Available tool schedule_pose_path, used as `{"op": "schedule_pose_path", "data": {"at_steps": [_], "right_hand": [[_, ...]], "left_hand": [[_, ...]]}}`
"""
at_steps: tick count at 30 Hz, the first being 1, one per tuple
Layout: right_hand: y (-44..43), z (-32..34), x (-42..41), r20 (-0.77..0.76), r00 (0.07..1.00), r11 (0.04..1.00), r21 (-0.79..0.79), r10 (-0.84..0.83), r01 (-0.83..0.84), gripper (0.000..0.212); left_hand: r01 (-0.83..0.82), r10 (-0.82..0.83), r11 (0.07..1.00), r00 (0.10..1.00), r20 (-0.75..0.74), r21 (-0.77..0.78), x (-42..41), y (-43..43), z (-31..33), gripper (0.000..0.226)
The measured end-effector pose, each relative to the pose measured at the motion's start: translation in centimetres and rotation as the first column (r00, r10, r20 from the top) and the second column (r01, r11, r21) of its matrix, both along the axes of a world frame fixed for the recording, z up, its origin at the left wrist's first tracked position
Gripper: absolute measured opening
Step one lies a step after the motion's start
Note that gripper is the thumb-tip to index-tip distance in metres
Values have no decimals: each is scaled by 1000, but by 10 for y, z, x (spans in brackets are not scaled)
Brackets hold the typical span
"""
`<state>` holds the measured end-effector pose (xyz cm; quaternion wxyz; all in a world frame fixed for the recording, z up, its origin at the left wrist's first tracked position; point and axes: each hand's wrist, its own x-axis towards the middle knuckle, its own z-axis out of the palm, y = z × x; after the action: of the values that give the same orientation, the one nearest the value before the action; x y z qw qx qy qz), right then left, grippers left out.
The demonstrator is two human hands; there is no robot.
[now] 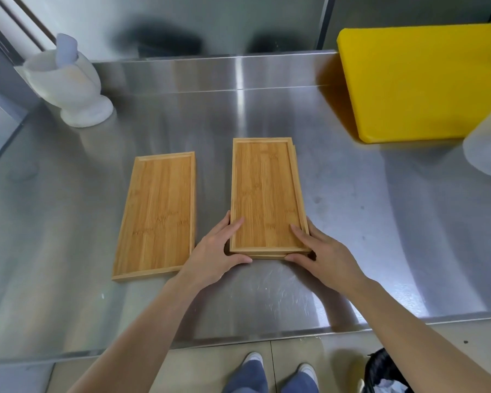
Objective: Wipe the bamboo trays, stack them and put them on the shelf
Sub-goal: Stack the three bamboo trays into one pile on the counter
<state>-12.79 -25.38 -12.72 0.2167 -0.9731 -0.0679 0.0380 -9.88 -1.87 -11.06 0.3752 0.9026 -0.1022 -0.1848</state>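
Observation:
Two bamboo trays lie stacked at the middle of the steel counter; the top tray (265,191) sits slightly askew on the lower tray (270,256), whose edge peeks out at the near end and right side. My left hand (214,253) grips the stack's near left corner, fingers on the top tray and thumb along the near edge. At the near right corner my right hand (321,251) holds the stack the same way. A third bamboo tray (158,214) lies flat by itself to the left.
A white stone mortar with a pestle (68,80) stands at the back left. A yellow cutting board (420,83) leans at the back right, with a translucent container (488,143) in front of it. The counter's front edge (238,337) runs below my arms.

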Motion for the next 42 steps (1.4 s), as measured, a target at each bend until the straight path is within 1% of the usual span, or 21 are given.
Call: {"op": "schedule_pose_path", "data": {"at_steps": [1,3,5,7,10,15,19,23,26,28,30,32,34,36,38,40,42], "right_hand": [[1,-2,-1,66,998,1000,-31,3,-1,62],[4,-5,-2,183,983,998,-66,30,-18,72],[4,-8,-4,236,970,994,-108,55,-31,74],[9,-10,-8,276,957,985,-165,89,-44,72],[8,-13,-11,328,940,977,-211,99,-30,69],[7,-12,-9,306,950,979,-205,69,-6,68],[6,-9,-8,286,956,980,-199,67,-9,70],[8,-5,-11,267,963,979,-201,28,27,73],[11,2,-14,286,958,983,-168,-25,76,76],[13,9,-14,319,946,980,-160,-60,116,74],[18,18,-10,391,917,983,-127,-74,133,67],[26,28,-5,464,885,996,-61,-33,69,57],[39,38,1,515,856,999,-8,32,-33,47],[57,43,3,511,857,993,48,70,-110,37],[81,46,2,452,885,978,108,112,-179,34],[105,48,1,351,923,963,150,161,-225,36],[131,50,0,138,969,949,217,204,-230,44]], "left_hand": [[3,-3,1000,1000,2,8,0,0,-1,83],[12,-12,1000,1000,12,23,0,1,0,83],[13,-14,999,1000,16,32,-1,1,-1,84],[18,-19,999,1000,18,33,-4,5,-2,83],[13,-14,1000,999,40,17,-6,4,-3,83],[1,-2,1000,999,51,4,-3,0,1,82],[2,-2,1000,999,36,-15,-4,0,3,81],[8,-8,1000,1000,30,-22,-3,1,2,80],[22,-22,999,1000,9,-42,-5,3,4,81],[26,-24,998,999,36,-57,-8,7,9,78],[-32,39,998,993,114,-60,-8,18,15,71],[-182,189,982,961,202,-50,-4,36,20,64],[-359,346,933,900,267,0,4,57,21,58],[-505,467,859,840,277,86,7,81,17,57],[-601,562,780,796,226,177,6,102,13,60],[-633,613,738,774,158,234,3,117,11,66],[-630,632,743,771,73,226,1,127,7,71]]}}
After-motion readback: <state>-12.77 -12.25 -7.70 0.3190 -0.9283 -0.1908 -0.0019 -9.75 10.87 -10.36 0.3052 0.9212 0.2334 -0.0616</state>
